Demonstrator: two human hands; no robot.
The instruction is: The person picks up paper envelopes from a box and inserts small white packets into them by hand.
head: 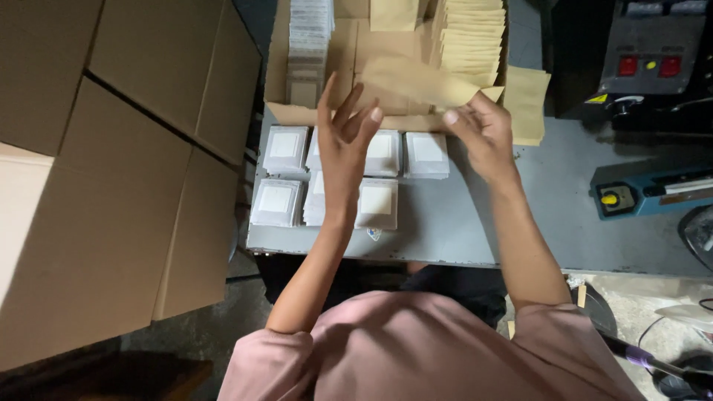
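My right hand (483,134) pinches a tan paper envelope (416,80) at its right end, holding it over the front edge of an open cardboard box (297,113). My left hand (345,137) is raised beside it with fingers spread, just under the envelope's left part and holding nothing. Inside the box stand a row of white flat packs (308,37) on the left and a stack of tan envelopes (469,37) on the right. Below my hands, several small stacks of white square packs (284,148) lie on the grey table (460,230).
Large closed cardboard cartons (111,163) fill the left side. A loose tan envelope (529,104) hangs off the box's right. A dark machine with red buttons (650,59) and a blue heat sealer (653,193) stand at the right.
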